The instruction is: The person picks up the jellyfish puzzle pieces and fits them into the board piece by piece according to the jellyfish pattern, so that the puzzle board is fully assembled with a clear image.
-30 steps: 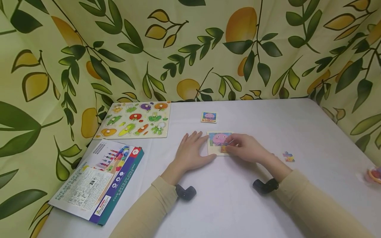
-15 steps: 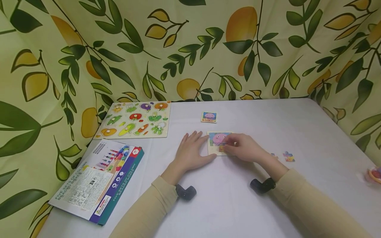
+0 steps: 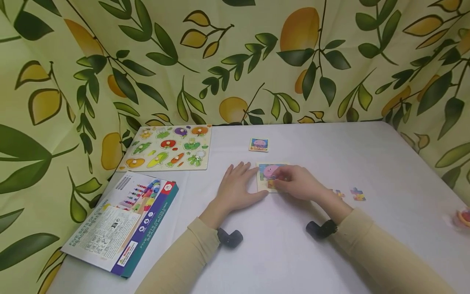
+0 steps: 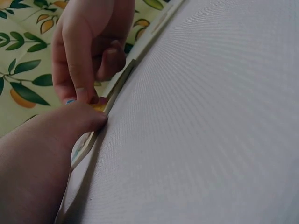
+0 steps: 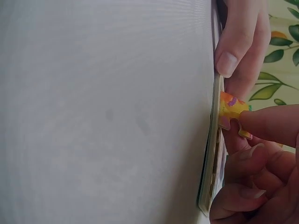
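A small puzzle board [image 3: 262,187] with a pink octopus picture lies on the white table. My right hand [image 3: 302,182] pinches an orange-yellow puzzle piece [image 5: 233,107] between thumb and fingertips, tilted over the lower part of the board. Spread flat at the board's left side is my left hand [image 3: 238,187], its thumb at the near edge. In the right wrist view the left thumb [image 5: 229,60] presses by the board's rim, just beyond the piece. The right hand hides the board's right side.
Two loose puzzle pieces, one of them a jigsaw piece [image 3: 358,194], lie right of my right wrist. A small octopus card [image 3: 259,144] lies behind the board. At left are a vegetable peg puzzle [image 3: 172,148] and a bead-set box [image 3: 121,224]. A reddish object [image 3: 464,217] sits far right.
My right hand has shifted slightly left over the board with the puzzle piece, uncovering more of the loose pieces by its wrist. The left hand has stayed in place.
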`<state>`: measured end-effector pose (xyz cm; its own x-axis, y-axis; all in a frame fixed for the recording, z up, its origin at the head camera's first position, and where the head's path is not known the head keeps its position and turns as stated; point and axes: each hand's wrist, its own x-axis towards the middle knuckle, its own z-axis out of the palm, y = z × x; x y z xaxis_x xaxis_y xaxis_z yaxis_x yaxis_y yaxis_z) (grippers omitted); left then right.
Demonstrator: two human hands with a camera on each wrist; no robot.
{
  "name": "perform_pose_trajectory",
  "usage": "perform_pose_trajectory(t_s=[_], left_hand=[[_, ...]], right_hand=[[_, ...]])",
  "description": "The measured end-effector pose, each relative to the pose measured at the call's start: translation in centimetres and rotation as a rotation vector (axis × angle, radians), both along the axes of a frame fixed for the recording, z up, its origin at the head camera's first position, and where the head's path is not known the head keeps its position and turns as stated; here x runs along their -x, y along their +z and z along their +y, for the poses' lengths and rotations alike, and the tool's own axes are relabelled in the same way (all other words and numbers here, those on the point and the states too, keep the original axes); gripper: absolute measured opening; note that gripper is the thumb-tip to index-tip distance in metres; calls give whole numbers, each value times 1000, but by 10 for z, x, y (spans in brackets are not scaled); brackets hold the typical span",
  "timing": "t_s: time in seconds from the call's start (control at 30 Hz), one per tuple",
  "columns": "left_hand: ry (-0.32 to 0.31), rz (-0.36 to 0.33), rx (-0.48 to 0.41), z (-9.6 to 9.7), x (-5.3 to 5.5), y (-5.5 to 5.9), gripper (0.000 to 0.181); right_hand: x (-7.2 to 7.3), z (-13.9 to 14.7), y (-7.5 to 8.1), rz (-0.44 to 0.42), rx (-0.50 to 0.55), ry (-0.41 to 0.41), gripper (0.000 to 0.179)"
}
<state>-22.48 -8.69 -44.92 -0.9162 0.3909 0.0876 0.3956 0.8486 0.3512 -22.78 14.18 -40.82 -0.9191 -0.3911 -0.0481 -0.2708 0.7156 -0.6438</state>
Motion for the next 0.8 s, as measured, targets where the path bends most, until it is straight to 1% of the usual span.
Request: perform_pose_trajectory(t_s=[0.3, 0.47, 0.8], left_hand=[[-1, -1, 3, 1, -1, 2, 82], [-4, 4, 4, 1, -1, 3, 82], [7, -4, 15, 1, 0, 0, 83]], right_hand=[[-1, -3, 3, 32, -2, 7, 16], [-1, -5, 3, 30, 15, 2, 19], [3, -9, 1, 21, 7, -2, 18]])
